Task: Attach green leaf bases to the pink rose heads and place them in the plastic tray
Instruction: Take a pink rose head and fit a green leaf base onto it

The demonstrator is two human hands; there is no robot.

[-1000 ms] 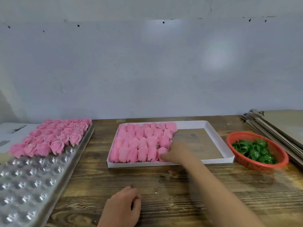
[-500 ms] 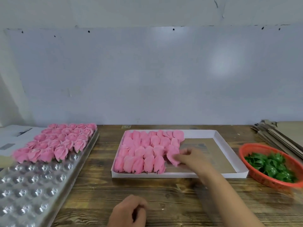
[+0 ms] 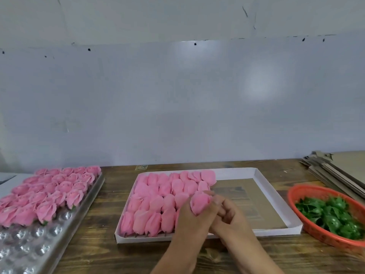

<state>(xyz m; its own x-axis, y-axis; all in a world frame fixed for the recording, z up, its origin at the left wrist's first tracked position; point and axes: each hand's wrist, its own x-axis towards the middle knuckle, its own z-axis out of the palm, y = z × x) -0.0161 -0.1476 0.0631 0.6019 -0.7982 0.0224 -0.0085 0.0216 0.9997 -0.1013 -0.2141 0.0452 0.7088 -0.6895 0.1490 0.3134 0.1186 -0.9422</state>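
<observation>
A wooden counter (image 3: 102,252) with dark, streaked grain carries everything; a stack of flat brown cardboard sheets (image 3: 335,171) lies at its far right corner, edges fanned; a white sheet of paper (image 3: 7,180) lies at the far left edge; a pale grey wall (image 3: 177,105) rises behind, marked with small dark spots and thin cracks.

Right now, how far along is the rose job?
Done: finished roses fill the far rows of the plastic tray. In hand: both hands hold one rose head. Left: many heads in the white box, leaf bases in the red basket.
</observation>
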